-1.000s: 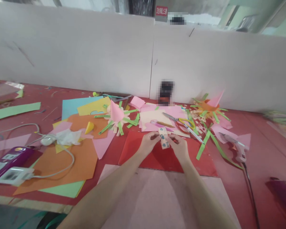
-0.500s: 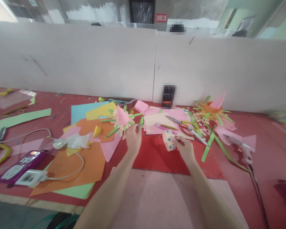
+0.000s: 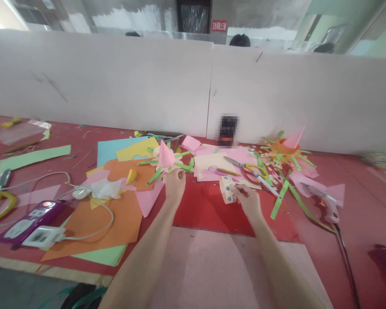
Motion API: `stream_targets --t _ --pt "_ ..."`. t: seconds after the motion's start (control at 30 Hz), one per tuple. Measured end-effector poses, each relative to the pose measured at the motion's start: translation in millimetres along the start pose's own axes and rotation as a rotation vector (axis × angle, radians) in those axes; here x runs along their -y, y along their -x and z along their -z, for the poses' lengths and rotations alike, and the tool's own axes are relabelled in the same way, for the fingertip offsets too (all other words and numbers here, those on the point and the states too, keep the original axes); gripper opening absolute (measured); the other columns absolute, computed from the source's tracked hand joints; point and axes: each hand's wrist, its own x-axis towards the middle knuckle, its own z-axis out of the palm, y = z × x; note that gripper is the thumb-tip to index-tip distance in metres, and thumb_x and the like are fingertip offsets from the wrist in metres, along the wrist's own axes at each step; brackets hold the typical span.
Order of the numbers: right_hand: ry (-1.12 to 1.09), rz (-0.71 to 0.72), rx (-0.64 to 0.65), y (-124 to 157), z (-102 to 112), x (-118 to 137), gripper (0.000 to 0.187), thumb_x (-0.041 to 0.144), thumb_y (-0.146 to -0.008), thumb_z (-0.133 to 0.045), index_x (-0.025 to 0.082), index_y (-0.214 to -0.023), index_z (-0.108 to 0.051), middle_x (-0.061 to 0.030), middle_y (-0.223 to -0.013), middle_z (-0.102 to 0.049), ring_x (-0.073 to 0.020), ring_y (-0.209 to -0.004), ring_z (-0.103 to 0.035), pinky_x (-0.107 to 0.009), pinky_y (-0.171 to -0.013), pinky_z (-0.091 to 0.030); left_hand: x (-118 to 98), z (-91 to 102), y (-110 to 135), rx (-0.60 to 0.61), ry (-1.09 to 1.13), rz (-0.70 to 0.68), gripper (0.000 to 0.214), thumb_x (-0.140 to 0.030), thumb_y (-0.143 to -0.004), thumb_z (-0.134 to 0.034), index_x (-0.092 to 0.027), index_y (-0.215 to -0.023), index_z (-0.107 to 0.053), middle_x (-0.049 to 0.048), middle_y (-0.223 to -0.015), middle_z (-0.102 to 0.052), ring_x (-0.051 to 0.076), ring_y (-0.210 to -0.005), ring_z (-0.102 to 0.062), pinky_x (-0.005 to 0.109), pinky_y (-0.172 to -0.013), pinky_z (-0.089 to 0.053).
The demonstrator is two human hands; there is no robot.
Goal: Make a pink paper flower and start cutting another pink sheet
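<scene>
My left hand (image 3: 175, 184) has its fingers curled together at the lower edge of a paper flower (image 3: 167, 160) with a pink cone, cream petals and green strips; the exact grip is partly hidden. Between the thumb and fingers of my right hand (image 3: 249, 198) is a cream paper strip with blue printed marks (image 3: 227, 189). It hangs over a red sheet (image 3: 209, 210). Just beyond lie a cream paper sheet (image 3: 206, 165) and scissors with yellow and red handles (image 3: 246, 165).
A second paper flower (image 3: 284, 148), with an orange base, stands at the right rear. Near it lies a hot glue gun (image 3: 330, 206) with a black cord. Coloured sheets (image 3: 116, 219), a purple power strip (image 3: 32, 223) and other scissors (image 3: 1, 201) cover the left side. A white partition (image 3: 116, 81) rises behind.
My left hand has shifted slightly left, and the pink-coned flower has turned a little, its cone more upright. The right hand keeps the strip in nearly the same place.
</scene>
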Motion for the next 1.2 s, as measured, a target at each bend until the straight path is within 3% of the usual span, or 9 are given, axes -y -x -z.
stream_targets --t 0.2,0.3,0.37,0.53,0.67,0.77,0.93,1.0,1.2 --pt "0.005 0.018 0.000 -2 1 -3 0.030 0.045 -0.069 -0.060 0.016 -0.072 -0.065 0.0002 -0.062 -0.059 -0.0075 -0.047 -0.041 -0.023 -0.048 -0.036 -28 -10.8 19 0.033 0.140 -0.107 0.019 -0.024 -0.079 -0.045 -0.018 -0.085 -0.062 0.0042 -0.091 -0.067 0.018 -0.085 -0.059 0.028 -0.078 -0.043" --pt "-0.057 0.019 -0.049 -4 3 -4 0.032 0.045 -0.068 -0.060 0.014 -0.073 -0.064 0.0001 -0.060 -0.058 -0.0078 -0.048 -0.041 -0.022 -0.047 -0.035 -45 -17.1 37 0.106 0.256 -0.217 0.015 -0.022 -0.078 -0.047 -0.019 -0.082 -0.062 0.0029 -0.087 -0.067 0.017 -0.082 -0.060 0.027 -0.076 -0.044" --pt "-0.138 0.022 -0.169 -5 6 -4 0.032 0.045 -0.067 -0.062 0.014 -0.074 -0.064 -0.0004 -0.061 -0.057 -0.0085 -0.049 -0.043 -0.023 -0.048 -0.036 -54 -19.7 49 0.171 0.323 -0.268 0.014 -0.020 -0.078 -0.047 -0.019 -0.082 -0.061 0.0024 -0.087 -0.066 0.016 -0.083 -0.060 0.028 -0.078 -0.044" --pt "-0.312 0.005 -0.640 -12 24 -4 0.029 0.042 -0.066 -0.065 0.014 -0.075 -0.062 0.0016 -0.061 -0.052 -0.0080 -0.052 -0.042 -0.022 -0.049 -0.037 -70 -20.3 75 0.447 0.425 -0.374 0.015 -0.020 -0.079 -0.047 -0.021 -0.085 -0.061 0.0013 -0.086 -0.065 0.015 -0.080 -0.060 0.026 -0.076 -0.045" --pt "-0.391 -0.017 -0.824 -20 40 -5 0.029 0.042 -0.064 -0.066 0.015 -0.072 -0.060 0.0035 -0.057 -0.047 -0.0081 -0.051 -0.042 -0.022 -0.047 -0.036 -76 -19.3 89 0.601 0.464 -0.461 0.018 -0.024 -0.083 -0.043 -0.020 -0.085 -0.060 0.0021 -0.082 -0.063 0.013 -0.075 -0.058 0.022 -0.069 -0.046" --pt "-0.425 -0.020 -0.859 -23 45 -5 0.030 0.042 -0.062 -0.068 0.015 -0.070 -0.059 0.0036 -0.057 -0.049 -0.0074 -0.051 -0.042 -0.021 -0.046 -0.036 -75 -19.1 90 0.552 0.436 -0.448 0.022 -0.026 -0.086 -0.038 -0.019 -0.087 -0.059 0.0021 -0.082 -0.062 0.011 -0.069 -0.058 0.020 -0.061 -0.045" --pt "-0.471 -0.046 -0.853 -23 45 -6 0.033 0.044 -0.059 -0.069 0.015 -0.070 -0.058 0.0042 -0.059 -0.050 -0.0070 -0.052 -0.043 -0.020 -0.046 -0.036 -64 -15.0 69 0.199 0.151 -0.303 0.020 -0.030 -0.085 -0.042 -0.019 -0.085 -0.059 0.0017 -0.081 -0.062 0.011 -0.067 -0.055 0.021 -0.058 -0.041" --pt "-0.464 -0.036 -0.826 -22 44 -6 0.032 0.044 -0.060 -0.069 0.015 -0.070 -0.058 0.0039 -0.061 -0.051 -0.0068 -0.052 -0.043 -0.021 -0.047 -0.037 -60 -14.0 61 0.213 -0.016 -0.270 0.018 -0.030 -0.084 -0.044 -0.020 -0.082 -0.059 0.0006 -0.081 -0.062 0.012 -0.066 -0.055 0.021 -0.053 -0.037" --pt "-0.485 -0.056 -0.775 -18 43 -3 0.026 0.038 -0.062 -0.069 0.015 -0.069 -0.059 0.0048 -0.059 -0.049 -0.0066 -0.053 -0.041 -0.021 -0.049 -0.037 -55 -20.2 64 0.465 -0.269 -0.365 0.011 -0.032 -0.082 -0.050 -0.021 -0.083 -0.054 -0.0015 -0.083 -0.062 0.015 -0.069 -0.058 0.022 -0.047 -0.026"
